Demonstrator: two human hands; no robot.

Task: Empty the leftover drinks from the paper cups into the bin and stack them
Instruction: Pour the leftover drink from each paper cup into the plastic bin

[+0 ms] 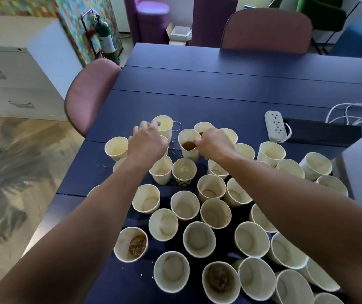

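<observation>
Right hand grips rim of cup with brown drink, mid-surface beyond main cup cluster. Left hand hovers over far-left cups, fingers curled at tall cup; grip unclear. Power strip near right edge of dark blue surface.

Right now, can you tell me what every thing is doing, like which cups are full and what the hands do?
Left hand: fingers curled at the rim of a far cup.
Right hand: pinches the rim of the cup with brown drink, upright.
Cup with brown dregs: upright, not emptied.
Second dregs cup: upright, not emptied.
Other cups: upright, unstacked, mostly look empty.
Power strip: nothing plugged in.
</observation>
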